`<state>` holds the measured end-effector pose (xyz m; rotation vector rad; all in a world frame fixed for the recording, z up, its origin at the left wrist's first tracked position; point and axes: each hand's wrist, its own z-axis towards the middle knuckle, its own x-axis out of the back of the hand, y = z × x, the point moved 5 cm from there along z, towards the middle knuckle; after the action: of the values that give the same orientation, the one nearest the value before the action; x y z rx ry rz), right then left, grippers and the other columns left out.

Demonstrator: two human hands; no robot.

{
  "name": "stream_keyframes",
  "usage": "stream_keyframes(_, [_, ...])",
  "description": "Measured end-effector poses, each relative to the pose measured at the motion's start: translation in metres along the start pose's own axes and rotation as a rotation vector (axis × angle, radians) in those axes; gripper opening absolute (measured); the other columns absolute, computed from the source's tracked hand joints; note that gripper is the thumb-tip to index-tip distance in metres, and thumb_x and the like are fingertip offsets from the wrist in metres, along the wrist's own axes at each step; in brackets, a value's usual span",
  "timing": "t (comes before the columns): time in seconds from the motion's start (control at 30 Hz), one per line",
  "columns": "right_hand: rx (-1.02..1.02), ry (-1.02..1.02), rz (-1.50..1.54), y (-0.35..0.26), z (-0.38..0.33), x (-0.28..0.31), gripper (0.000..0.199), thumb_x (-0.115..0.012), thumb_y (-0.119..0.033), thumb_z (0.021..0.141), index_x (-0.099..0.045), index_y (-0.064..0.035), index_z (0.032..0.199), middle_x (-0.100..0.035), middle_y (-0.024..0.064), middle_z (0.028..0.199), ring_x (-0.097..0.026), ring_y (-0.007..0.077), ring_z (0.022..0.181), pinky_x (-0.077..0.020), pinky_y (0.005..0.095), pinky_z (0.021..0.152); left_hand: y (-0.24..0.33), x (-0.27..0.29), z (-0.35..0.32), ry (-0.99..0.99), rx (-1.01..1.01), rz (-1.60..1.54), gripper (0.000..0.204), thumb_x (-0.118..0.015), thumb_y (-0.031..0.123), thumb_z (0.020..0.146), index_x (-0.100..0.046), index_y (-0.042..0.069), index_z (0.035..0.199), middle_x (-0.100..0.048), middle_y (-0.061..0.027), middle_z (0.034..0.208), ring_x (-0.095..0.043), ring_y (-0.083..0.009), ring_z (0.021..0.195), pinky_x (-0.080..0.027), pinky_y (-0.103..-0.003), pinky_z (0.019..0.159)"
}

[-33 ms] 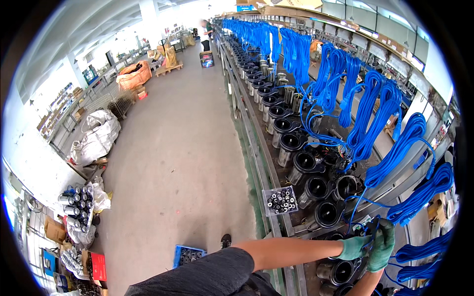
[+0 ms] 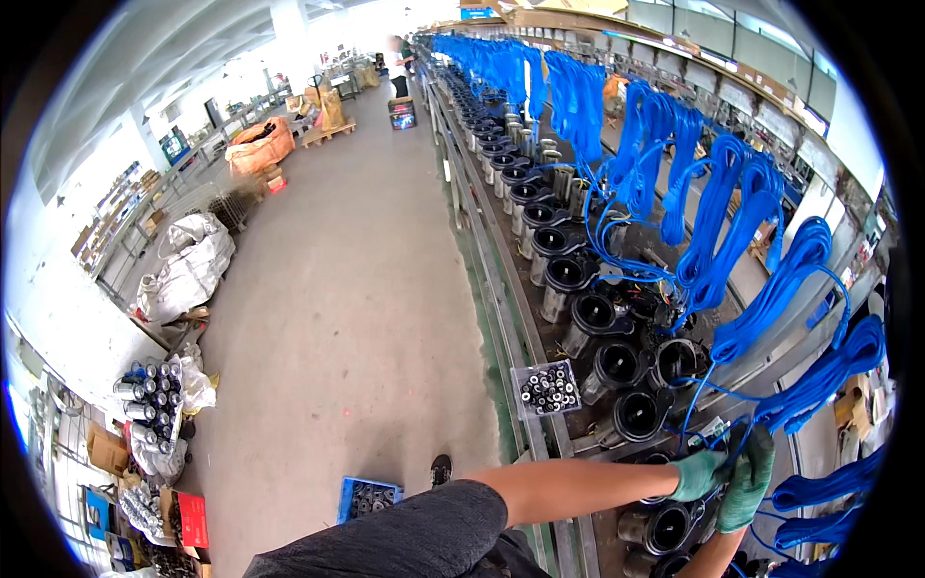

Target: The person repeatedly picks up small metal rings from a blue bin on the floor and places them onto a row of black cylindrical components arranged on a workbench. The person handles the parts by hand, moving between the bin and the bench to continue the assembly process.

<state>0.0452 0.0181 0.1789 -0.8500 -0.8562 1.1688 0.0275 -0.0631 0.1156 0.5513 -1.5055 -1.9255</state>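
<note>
both my gloved hands meet at the near right end of the long bench: my left hand (image 2: 696, 474) is curled shut around a bit of blue cable (image 2: 718, 445) just above a black round pump housing (image 2: 667, 525), and my right hand (image 2: 748, 479) wraps its fingers around the same cable from the far side. the cable looks soft, springy and light, so i judge it best pinched close to its end. the housing looks heavy, stiff metal that stays put.

The cables (image 2: 761, 279) are bright blue. Both gloves are green, on the left hand (image 2: 696, 474) and the right hand (image 2: 747, 482). The round pump parts (image 2: 617, 366) are black. The crate (image 2: 368, 498) is blue.
</note>
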Motion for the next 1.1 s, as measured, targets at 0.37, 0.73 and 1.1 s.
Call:
stream_keyframes(0.37, [-0.511, -0.42, -0.76, 0.234, -0.029, 0.047, 0.026, -0.058, -0.016, 0.102, -0.059, -0.0084, 0.127, -0.063, 0.0138, 0.125, -0.058, 0.0254, 0.104, -0.0449, 0.0386, 0.094, -0.055, 0.032, 0.09, -0.022, 0.351, -0.284, 0.026, -0.054, 0.026, 0.106, -0.059, 0.004, 0.118, -0.071, -0.0106, 0.106, -0.073, -0.0239, 0.091, -0.062, -0.037, 0.078])
stream_keyframes(0.73, [-0.655, 0.253, -0.077, 0.074, 0.02, 0.116, 0.035, -0.053, -0.031, 0.106, -0.057, 0.0022, 0.114, -0.071, 0.0166, 0.088, -0.073, 0.0279, 0.067, -0.0603, 0.0387, 0.058, -0.08, 0.068, 0.034, 0.266, 0.338, -0.236, 0.031, -0.051, 0.016, 0.105, -0.055, 0.003, 0.133, -0.067, -0.01, 0.117, -0.069, -0.0189, 0.096, -0.059, -0.034, 0.08])
stream_keyframes(1.1, [-0.436, -0.108, -0.623, 0.188, 0.024, 0.12, 0.033, -0.053, 0.007, 0.091, -0.064, -0.0022, 0.12, -0.07, 0.0095, 0.109, -0.067, 0.0201, 0.097, -0.0557, 0.0366, 0.087, -0.064, 0.052, -0.116, 0.153, 0.568, -0.501, 0.031, -0.052, 0.02, 0.105, -0.056, 0.004, 0.131, -0.069, -0.0109, 0.115, -0.069, -0.0199, 0.096, -0.058, -0.033, 0.082])
